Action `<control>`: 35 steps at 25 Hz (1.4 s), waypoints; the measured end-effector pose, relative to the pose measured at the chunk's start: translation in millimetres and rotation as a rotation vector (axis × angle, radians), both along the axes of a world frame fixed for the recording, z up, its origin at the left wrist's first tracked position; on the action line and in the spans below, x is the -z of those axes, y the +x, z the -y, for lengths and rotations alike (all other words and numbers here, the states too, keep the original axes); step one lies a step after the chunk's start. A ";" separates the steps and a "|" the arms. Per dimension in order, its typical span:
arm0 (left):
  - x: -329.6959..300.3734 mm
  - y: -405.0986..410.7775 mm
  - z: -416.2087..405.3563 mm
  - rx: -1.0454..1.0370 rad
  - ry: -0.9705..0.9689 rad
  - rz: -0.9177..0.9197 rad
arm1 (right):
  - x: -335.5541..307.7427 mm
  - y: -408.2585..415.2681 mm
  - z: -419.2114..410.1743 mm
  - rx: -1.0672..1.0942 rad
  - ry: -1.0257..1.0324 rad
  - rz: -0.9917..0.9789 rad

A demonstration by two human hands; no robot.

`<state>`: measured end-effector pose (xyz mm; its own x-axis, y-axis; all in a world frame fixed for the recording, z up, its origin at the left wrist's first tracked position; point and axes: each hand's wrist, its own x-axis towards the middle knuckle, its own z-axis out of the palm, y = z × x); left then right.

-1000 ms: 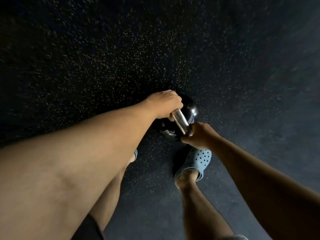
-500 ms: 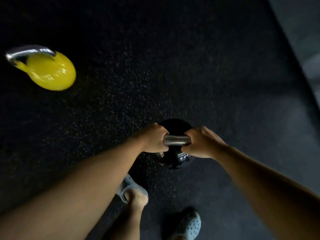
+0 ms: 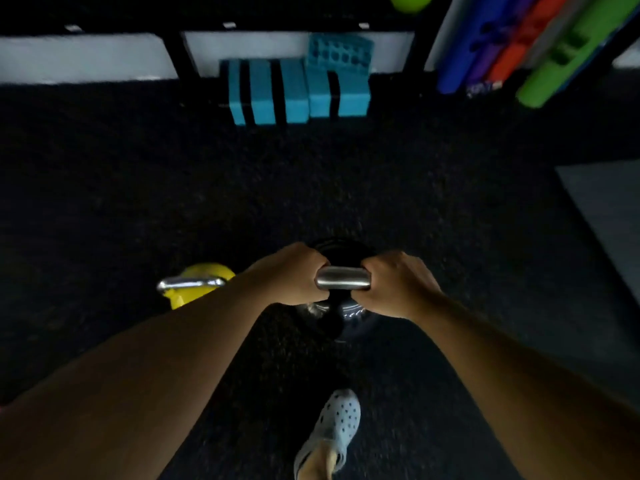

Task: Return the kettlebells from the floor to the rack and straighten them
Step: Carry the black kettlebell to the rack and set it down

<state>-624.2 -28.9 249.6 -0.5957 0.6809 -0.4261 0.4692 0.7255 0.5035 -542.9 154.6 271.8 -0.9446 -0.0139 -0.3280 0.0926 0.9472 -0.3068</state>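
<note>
A black kettlebell (image 3: 348, 322) with a steel handle hangs in front of me, gripped with both hands. My left hand (image 3: 292, 273) is closed on the handle's left end and my right hand (image 3: 394, 284) on its right end. A yellow kettlebell (image 3: 199, 284) with a steel handle stands on the dark floor just left of my left forearm, which partly hides it. A black rack frame (image 3: 176, 60) runs along the wall at the top of the view; its shelves are not visible.
Blue foam blocks (image 3: 298, 88) stand on the floor under the rack frame. Coloured foam rollers (image 3: 519, 46) lean at the top right. A grey mat (image 3: 606, 209) lies at the right. My foot in a light blue clog (image 3: 337, 427) is below the kettlebell.
The view has lifted from the floor to the wall and rack. The black kettlebell stays in both hands; the yellow one now sits close by my left forearm.
</note>
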 end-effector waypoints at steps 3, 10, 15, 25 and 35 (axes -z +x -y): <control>-21.3 -93.0 11.2 -0.073 -0.013 -0.096 | -16.0 -102.5 10.5 -0.038 -0.013 -0.082; -56.1 -292.7 55.5 -0.309 0.031 -0.223 | -43.7 -343.1 49.7 -0.189 0.029 -0.161; -56.0 -434.2 68.5 -0.434 0.071 -0.308 | -37.3 -497.7 66.4 -0.216 -0.046 -0.233; -82.5 -702.5 57.3 -0.526 0.059 -0.415 | -56.8 -775.9 57.3 -0.233 -0.174 -0.362; -65.2 -923.6 63.0 -0.473 0.075 -0.565 | -42.8 -988.2 63.5 -0.199 -0.074 -0.467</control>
<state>-1547.9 -91.9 314.8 -0.9473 0.3126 0.0696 0.3174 0.8876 0.3339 -1531.0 91.0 314.7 -0.9668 -0.2156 0.1373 -0.2504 0.9066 -0.3396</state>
